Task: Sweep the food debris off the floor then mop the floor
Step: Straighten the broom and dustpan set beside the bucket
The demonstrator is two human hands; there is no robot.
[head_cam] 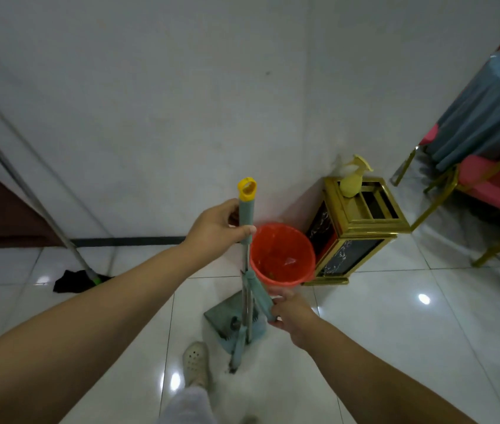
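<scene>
My left hand [215,229] grips the teal handle of the broom [246,215], just below its yellow hanging loop; the metal shaft runs straight down to the floor. My right hand [290,310] holds the teal handle of the dustpan [262,296], whose green pan [222,315] rests on the white tiles beside the broom head. An orange bucket [282,255] stands right behind them against the wall. A mop [58,231] leans on the wall at the left, its dark cloth head lying on the floor.
A gold-framed bin [358,231] with a yellow spray bottle [353,179] on top stands right of the bucket. A table with a grey cloth [487,111] and red chairs [493,185] fill the right side. My foot [196,364] is near the dustpan.
</scene>
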